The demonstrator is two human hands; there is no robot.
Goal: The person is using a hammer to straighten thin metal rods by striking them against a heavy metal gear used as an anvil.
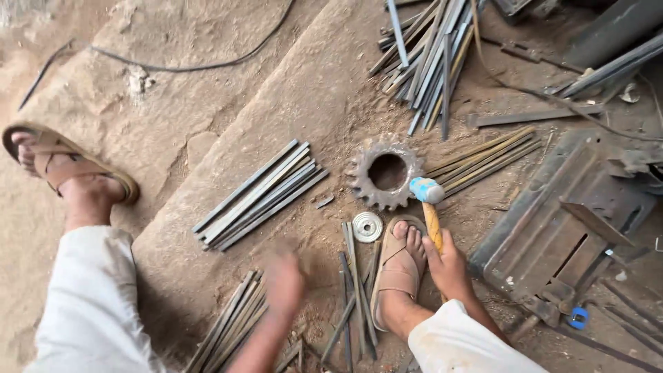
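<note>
My right hand [450, 266], lower centre, grips a wooden-handled, blue-headed hammer [428, 200] beside the rusty toothed gear [385, 173]; my blurred left hand [283, 280] hovers over flat grey metal strips [231, 324], grip unreadable.

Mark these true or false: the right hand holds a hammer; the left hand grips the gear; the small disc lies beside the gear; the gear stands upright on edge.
1. The right hand holds a hammer. True.
2. The left hand grips the gear. False: it is blurred and well apart from the gear, above strips.
3. The small disc lies beside the gear. True.
4. The gear stands upright on edge. False: it lies flat on the ground.
</note>
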